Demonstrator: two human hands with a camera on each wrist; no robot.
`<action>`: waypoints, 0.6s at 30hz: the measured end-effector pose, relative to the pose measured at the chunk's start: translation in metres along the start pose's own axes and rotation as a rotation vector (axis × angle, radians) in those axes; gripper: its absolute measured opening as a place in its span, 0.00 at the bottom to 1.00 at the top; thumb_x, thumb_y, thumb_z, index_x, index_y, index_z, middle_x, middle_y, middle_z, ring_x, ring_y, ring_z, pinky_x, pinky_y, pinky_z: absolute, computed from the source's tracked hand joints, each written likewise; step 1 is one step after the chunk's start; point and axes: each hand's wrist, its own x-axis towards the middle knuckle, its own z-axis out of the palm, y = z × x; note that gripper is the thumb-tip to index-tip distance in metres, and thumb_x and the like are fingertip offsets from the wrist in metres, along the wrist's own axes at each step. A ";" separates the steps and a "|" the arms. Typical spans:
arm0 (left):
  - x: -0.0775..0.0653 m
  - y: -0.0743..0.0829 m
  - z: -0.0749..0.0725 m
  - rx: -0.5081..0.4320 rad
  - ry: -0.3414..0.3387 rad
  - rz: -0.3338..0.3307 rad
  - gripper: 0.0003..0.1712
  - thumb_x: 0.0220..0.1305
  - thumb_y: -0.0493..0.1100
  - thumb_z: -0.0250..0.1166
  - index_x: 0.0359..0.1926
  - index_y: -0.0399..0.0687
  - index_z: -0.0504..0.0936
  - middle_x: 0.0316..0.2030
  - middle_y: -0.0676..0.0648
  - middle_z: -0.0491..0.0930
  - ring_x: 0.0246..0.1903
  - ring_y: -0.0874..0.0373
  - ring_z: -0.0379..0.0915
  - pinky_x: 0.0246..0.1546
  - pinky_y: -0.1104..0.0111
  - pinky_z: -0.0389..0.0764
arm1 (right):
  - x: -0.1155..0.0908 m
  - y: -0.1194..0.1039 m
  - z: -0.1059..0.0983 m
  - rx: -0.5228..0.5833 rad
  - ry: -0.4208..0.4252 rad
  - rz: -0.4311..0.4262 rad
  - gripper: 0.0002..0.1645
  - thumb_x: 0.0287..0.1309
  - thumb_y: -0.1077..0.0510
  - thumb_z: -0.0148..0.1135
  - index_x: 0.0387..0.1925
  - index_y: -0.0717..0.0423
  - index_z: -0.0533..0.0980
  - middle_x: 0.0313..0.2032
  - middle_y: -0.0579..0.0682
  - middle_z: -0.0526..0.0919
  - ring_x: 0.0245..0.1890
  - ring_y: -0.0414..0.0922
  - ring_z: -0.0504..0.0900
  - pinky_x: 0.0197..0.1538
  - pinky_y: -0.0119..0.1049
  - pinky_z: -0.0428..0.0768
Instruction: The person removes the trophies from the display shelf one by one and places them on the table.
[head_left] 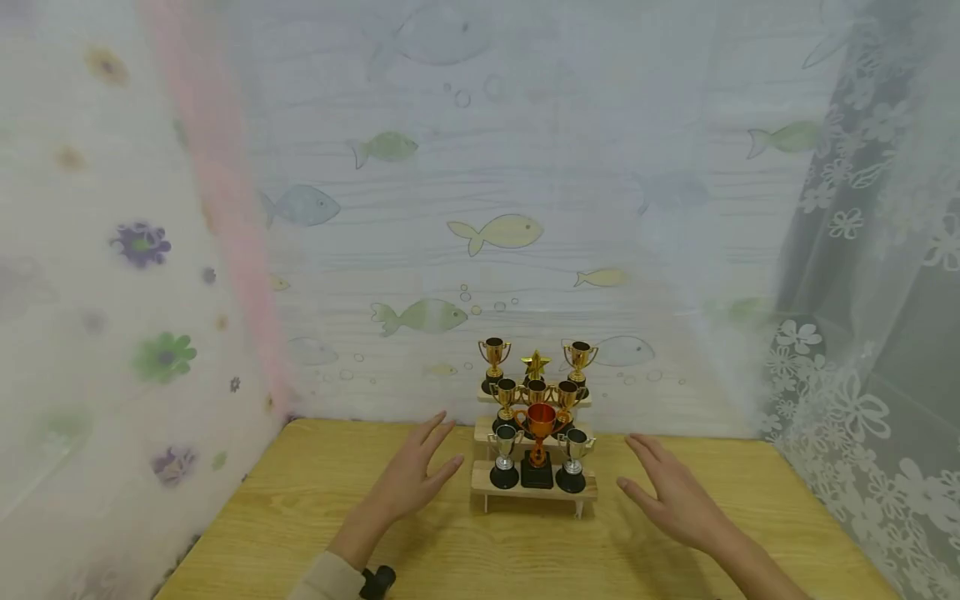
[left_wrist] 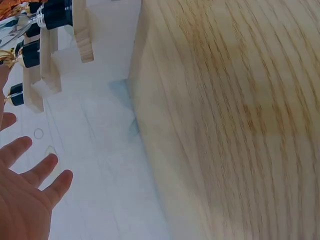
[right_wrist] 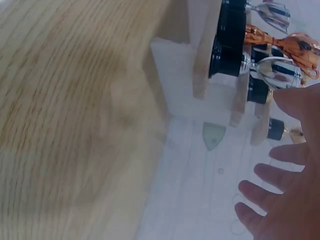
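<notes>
A three-tier wooden stand [head_left: 480, 479] holds several small trophies on the table. On its lowest tier, a copper-orange trophy cup [head_left: 541, 421] stands between a left silver cup [head_left: 506, 446] and a right silver cup [head_left: 574, 450]. Gold cups fill the middle tier, and a gold star trophy [head_left: 536, 364] sits on top between two gold cups. My left hand [head_left: 408, 475] is held apart from the stand on its left, fingers extended. To the right, my right hand [head_left: 671, 496] mirrors it with straight fingers. Both hands hold nothing.
The wooden table [head_left: 300, 500] reaches back to a curtain [head_left: 337, 250] printed with fish. A flowered curtain [head_left: 90, 333] hangs at the left, and a lacy one [head_left: 885, 375] at the right. A dark wrist device [head_left: 377, 582] shows at the left sleeve.
</notes>
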 end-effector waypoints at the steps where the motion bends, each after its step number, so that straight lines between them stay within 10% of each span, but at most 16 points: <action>1: 0.000 0.001 0.001 -0.009 0.007 0.002 0.38 0.76 0.60 0.58 0.77 0.46 0.65 0.78 0.42 0.57 0.74 0.38 0.57 0.69 0.42 0.66 | 0.000 -0.001 0.001 0.012 -0.003 0.007 0.39 0.72 0.46 0.61 0.71 0.69 0.65 0.70 0.68 0.68 0.67 0.69 0.69 0.61 0.71 0.71; 18: 0.010 0.010 0.018 -0.150 0.110 -0.025 0.29 0.75 0.47 0.63 0.71 0.40 0.73 0.70 0.38 0.69 0.69 0.37 0.65 0.67 0.43 0.70 | 0.005 -0.015 0.018 0.217 0.018 0.083 0.34 0.72 0.51 0.62 0.69 0.69 0.68 0.66 0.69 0.72 0.64 0.68 0.73 0.63 0.66 0.72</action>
